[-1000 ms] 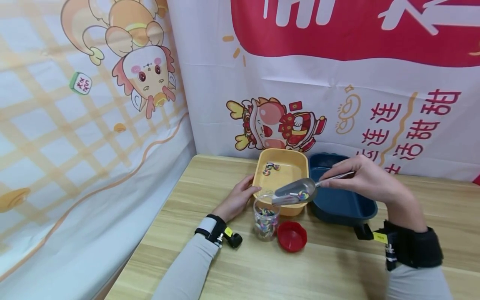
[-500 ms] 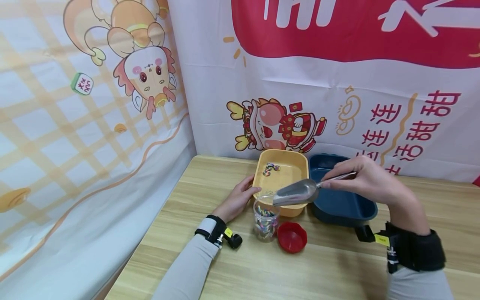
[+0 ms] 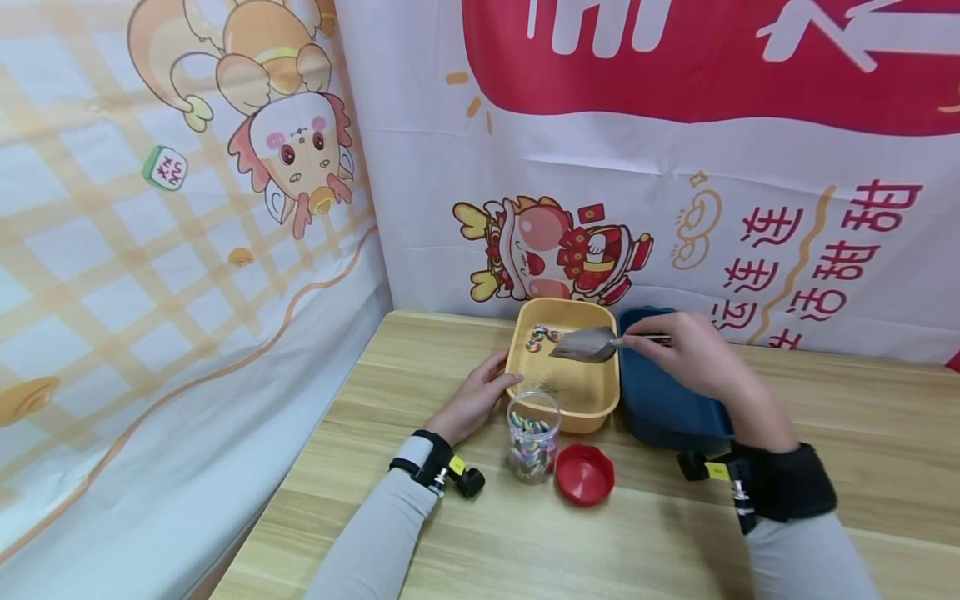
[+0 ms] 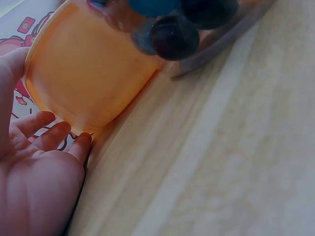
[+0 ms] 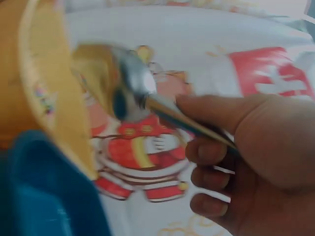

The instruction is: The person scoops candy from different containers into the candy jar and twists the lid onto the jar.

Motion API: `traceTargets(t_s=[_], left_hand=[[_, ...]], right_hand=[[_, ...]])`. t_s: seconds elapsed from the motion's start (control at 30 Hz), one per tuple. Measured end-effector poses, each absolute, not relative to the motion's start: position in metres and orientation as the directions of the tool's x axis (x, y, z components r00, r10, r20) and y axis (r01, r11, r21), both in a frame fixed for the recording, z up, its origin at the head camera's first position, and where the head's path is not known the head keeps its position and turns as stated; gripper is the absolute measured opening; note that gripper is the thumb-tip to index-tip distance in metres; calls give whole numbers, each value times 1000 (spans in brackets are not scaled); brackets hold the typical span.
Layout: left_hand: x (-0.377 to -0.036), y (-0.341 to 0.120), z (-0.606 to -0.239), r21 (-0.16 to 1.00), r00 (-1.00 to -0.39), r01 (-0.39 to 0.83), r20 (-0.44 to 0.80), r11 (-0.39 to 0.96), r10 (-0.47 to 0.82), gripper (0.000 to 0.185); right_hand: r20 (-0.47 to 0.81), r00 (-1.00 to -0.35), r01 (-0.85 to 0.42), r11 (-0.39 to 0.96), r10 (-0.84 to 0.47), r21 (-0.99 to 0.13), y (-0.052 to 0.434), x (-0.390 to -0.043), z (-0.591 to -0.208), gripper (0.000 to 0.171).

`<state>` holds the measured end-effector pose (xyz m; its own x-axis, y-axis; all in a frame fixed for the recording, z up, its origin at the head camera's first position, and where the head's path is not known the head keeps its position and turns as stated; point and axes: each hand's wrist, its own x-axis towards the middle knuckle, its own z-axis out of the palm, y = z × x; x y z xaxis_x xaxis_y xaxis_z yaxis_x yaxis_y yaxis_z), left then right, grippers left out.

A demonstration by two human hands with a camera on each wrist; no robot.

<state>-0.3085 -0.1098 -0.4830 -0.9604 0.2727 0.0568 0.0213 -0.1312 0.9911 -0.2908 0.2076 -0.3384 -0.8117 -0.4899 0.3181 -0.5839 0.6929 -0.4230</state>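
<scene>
My right hand point(image 3: 697, 354) grips the handle of a metal scoop point(image 3: 583, 343) over the yellow tub point(image 3: 577, 392); in the right wrist view the scoop point(image 5: 135, 73) is blurred, its bowl near the tub's rim. My left hand point(image 3: 474, 402) holds the tub's left side, thumb at the rim and fingers against the outer wall. Several colourful swirl candies point(image 3: 535, 342) lie in the tub's far left part. In front of the tub stands a clear jar point(image 3: 534, 454), lidless and partly filled with striped candies. Inside the scoop, no candy can be made out.
A red lid-like dish point(image 3: 585, 475) sits beside the jar on the right. Against the tub's right side stands a dark blue tub point(image 3: 671, 408), partly covered by my right hand. A printed cloth point(image 3: 420, 167) hangs behind the wooden table point(image 3: 480, 550).
The scoop has moved from the jar's mouth up and back over the yellow tub, and the candies seen in it a second ago are gone from view. My left hand stays put.
</scene>
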Motion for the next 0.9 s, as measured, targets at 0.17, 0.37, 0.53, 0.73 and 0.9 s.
traceTargets(t_s=[0.17, 0.37, 0.53, 0.73, 0.9], left_hand=[[-309, -112, -485, 991, -961, 16, 52, -135, 271, 70], [-311, -112, -486, 992, -959, 9, 45, -128, 278, 67], [-311, -111, -485, 993, -959, 11, 45, -122, 279, 66], [-311, -111, -482, 995, -960, -5, 23, -101, 280, 64], [-310, -111, -483, 994, -961, -4, 26, -106, 275, 65]], right_hand=[[272, -848, -526, 784, -455, -330, 187, -304, -359, 23], [342, -834, -519, 826, -433, -219, 167, -311, -381, 20], [381, -822, -510, 844, -423, -164, 159, -314, -396, 16], [357, -816, -529, 837, -455, -141, 151, -316, -407, 17], [299, -801, -572, 810, -518, -131, 143, -316, -413, 25]])
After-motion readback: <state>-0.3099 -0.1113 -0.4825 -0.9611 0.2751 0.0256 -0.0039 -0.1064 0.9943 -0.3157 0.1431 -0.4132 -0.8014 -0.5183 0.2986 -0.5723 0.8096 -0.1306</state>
